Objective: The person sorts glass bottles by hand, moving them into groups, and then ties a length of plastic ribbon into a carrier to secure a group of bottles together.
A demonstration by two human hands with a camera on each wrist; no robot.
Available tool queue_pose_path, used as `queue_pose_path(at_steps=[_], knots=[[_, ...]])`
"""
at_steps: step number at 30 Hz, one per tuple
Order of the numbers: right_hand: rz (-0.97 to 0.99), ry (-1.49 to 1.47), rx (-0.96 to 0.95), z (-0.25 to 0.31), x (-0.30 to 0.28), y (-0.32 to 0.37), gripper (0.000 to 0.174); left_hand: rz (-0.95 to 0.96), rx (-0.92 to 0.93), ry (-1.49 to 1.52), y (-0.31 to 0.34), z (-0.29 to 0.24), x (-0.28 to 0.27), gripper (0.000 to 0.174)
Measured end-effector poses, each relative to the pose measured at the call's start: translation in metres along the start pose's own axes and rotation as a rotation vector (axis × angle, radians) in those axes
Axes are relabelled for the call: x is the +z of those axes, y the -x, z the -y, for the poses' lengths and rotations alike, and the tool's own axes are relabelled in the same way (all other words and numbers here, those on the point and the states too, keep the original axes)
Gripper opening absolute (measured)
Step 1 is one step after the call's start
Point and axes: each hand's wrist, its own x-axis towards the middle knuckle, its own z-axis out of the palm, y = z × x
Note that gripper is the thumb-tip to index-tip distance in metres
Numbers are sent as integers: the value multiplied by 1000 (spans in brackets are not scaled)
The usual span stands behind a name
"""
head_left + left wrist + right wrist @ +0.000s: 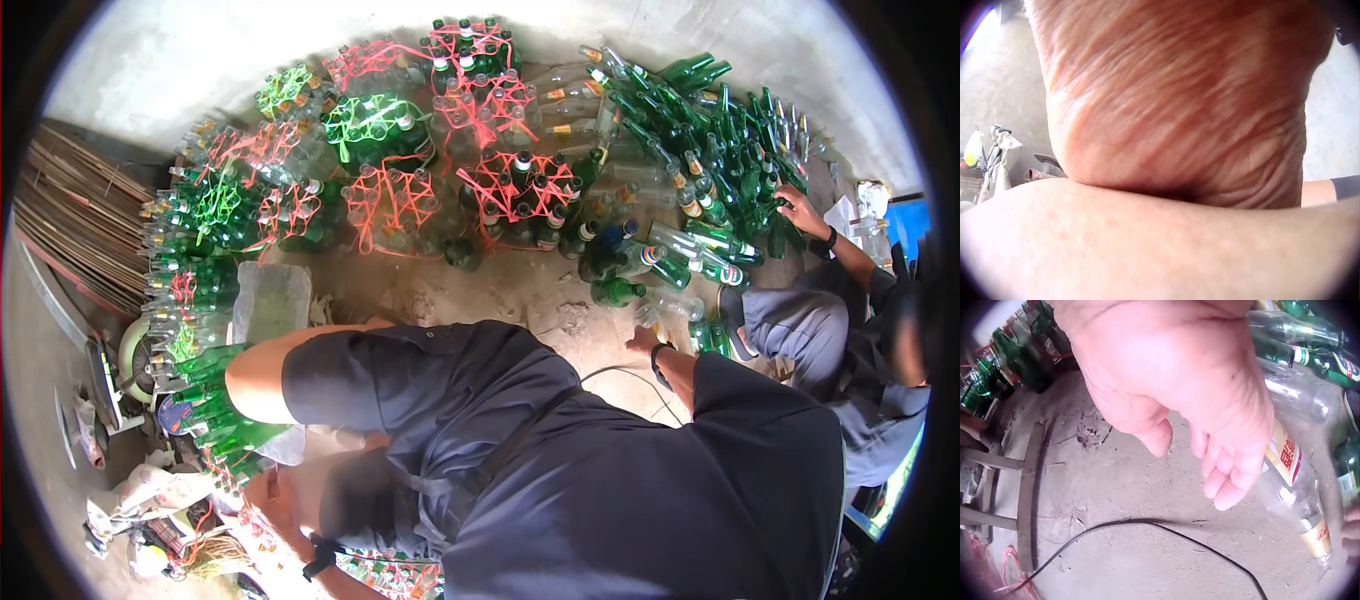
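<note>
My left hand [268, 502] is low on the left in the head view, close by my bent knee. In the left wrist view its palm heel rests on bare skin of a leg [1147, 250]; the fingers are hidden there. My right hand [1179, 381] hangs over the floor with loosely bent fingers and nothing between thumb and fingertips. Right beside those fingers, a clear glass bottle [1291, 459] with a cream and red label lies on its side, partly covered by the hand. Green and clear bottles lie just past it.
Bottle bundles tied with red string [392, 200] and green string [375, 125] stand along the wall. Loose green bottles [735, 150] pile up at right, where another person's hand [800, 212] reaches in. A black cable [1129, 522] crosses the floor near a wooden frame [1029, 487].
</note>
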Motion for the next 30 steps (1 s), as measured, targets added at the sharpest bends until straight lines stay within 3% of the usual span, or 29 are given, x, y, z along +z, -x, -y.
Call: queue_pose_path(at_steps=[1,2,11,15,17,18,21,22,25,27,30], knots=[[51,25,43,-15,18,-13,38,1,-1,-1,-1,-3,-2,18],[50,124,-82,-45,43,-39,38,23,-29,32,-1,-4,-4,17],[185,306,-23,17,-9,29,29,6,18,15,-1,14,6,18],[152,258,-14,26,-22,36,31,-27,25,0,-2,6,3,19],[-54,254,-75,29,-23,43,28,-31,21,19,-3,4,3,18],[-49,253,-74,23,-17,40,28,-29,20,35,-2,4,2,18],[-64,11,-134,-7,-8,19,25,-40,7,42,-3,-1,1,18],[-68,-290,-90,-11,-12,20,25,-43,7,43,-3,-5,0,18],[-178,-196,-55,-6,-32,42,28,6,-60,80,-1,-10,-6,18],[-377,-17,183,-9,-38,51,35,-13,-12,24,0,-2,-1,18],[-336,-19,337,-9,-40,54,51,-27,23,11,0,4,3,19]])
